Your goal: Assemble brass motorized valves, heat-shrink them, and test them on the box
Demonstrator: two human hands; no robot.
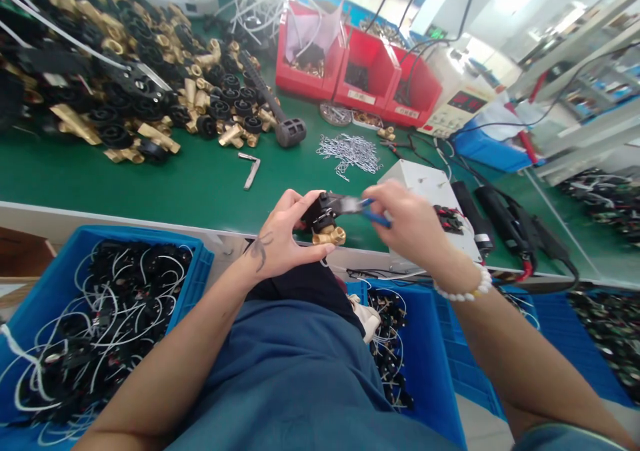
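Note:
My left hand is closed round a black plastic assembly with a brass fitting at its lower end, held over the front edge of the green bench. In my right hand are pliers with blue handles, closed in the fist. Their metal jaws reach left to the top of the black part; the jaw tips are blurred, so I cannot tell what they grip. Beyond my hands lie a heap of small silver wire clips and an L-shaped metal piece.
Brass and black valve parts are piled at the back left, beside a dark grey mallet-like tool. Red bins stand behind. A white box and black tools lie right. Blue crates flank my lap.

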